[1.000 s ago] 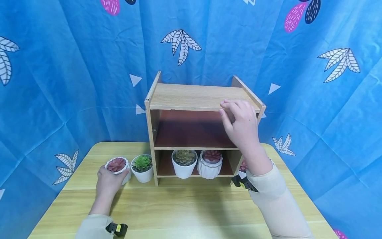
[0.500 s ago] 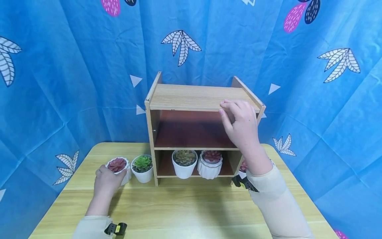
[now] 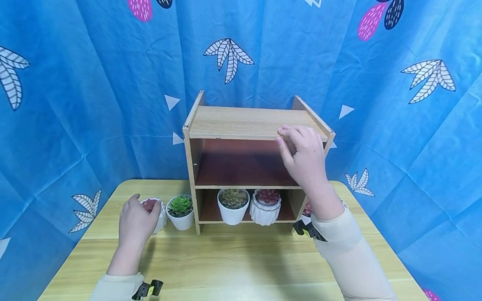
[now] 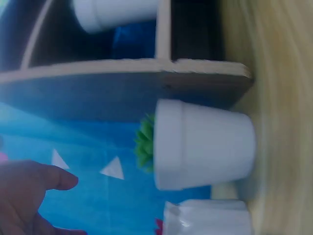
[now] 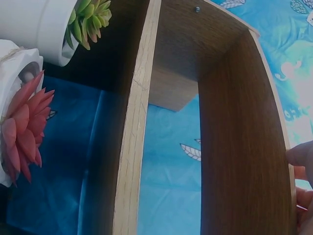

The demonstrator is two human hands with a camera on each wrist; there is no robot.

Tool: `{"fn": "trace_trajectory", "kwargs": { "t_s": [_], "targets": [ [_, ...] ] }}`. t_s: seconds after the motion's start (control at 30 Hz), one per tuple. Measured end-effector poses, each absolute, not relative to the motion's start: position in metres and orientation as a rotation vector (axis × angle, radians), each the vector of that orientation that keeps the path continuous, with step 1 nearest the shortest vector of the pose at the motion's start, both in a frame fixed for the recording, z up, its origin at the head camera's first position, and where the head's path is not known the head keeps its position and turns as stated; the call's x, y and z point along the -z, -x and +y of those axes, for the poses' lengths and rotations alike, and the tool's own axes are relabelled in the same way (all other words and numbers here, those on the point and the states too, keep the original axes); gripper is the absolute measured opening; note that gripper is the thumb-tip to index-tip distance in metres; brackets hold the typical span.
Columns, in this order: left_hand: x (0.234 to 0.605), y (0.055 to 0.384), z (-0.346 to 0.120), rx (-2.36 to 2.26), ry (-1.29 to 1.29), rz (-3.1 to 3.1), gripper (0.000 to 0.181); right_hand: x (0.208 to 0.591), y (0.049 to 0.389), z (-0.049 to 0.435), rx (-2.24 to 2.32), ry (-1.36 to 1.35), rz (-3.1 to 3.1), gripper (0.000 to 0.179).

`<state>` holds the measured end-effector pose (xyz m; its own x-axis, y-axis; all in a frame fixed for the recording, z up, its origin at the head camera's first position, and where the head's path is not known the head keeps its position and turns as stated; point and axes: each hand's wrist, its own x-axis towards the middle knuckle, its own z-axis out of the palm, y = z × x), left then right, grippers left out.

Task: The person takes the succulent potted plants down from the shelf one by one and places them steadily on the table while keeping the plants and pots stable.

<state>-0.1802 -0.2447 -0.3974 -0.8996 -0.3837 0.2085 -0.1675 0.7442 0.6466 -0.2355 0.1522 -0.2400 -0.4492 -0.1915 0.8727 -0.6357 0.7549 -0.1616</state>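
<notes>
At the left, my left hand (image 3: 134, 223) hovers over a red potted succulent (image 3: 162, 219) in a fluted white pot, thumb and fingers spread apart and partly covering the plant. In the left wrist view, the left hand's fingers (image 4: 56, 177) hold nothing and stand clear of the pots. A green potted succulent (image 3: 180, 212) in a smooth white pot stands between that plant and a wooden shelf (image 3: 248, 121). My right hand (image 3: 306, 156) grips the shelf's top board by its front edge near the right end; the right wrist view shows its fingertips at that edge.
On the shelf's lower level sit a greenish succulent (image 3: 232, 207) and a red succulent (image 3: 265, 207), both in white pots. Another reddish potted plant (image 3: 306, 211) shows beside the shelf, partly behind my right arm. A blue patterned curtain (image 3: 143, 83) surrounds the wooden table (image 3: 211, 267).
My left hand has let go of the red succulent's pot and lifted slightly, its fingers spreading. The pot stays in place beside the green one. My right hand has not moved.
</notes>
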Motion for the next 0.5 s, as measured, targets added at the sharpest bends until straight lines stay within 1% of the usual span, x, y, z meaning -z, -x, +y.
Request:
{"fn": "trace_trajectory", "kwargs": {
  "t_s": [0.23,0.5],
  "targets": [
    [0.372,0.171,-0.227,0.928,-0.331,-2.478,0.063,0.24,0.235,0.152,-0.598,-0.627,-2.011,0.025],
    [0.347,0.168,-0.203,0.976,-0.261,-2.377,0.053,0.24,0.235,0.152,-0.599,-0.623,-2.011,0.025]
  ]
}}
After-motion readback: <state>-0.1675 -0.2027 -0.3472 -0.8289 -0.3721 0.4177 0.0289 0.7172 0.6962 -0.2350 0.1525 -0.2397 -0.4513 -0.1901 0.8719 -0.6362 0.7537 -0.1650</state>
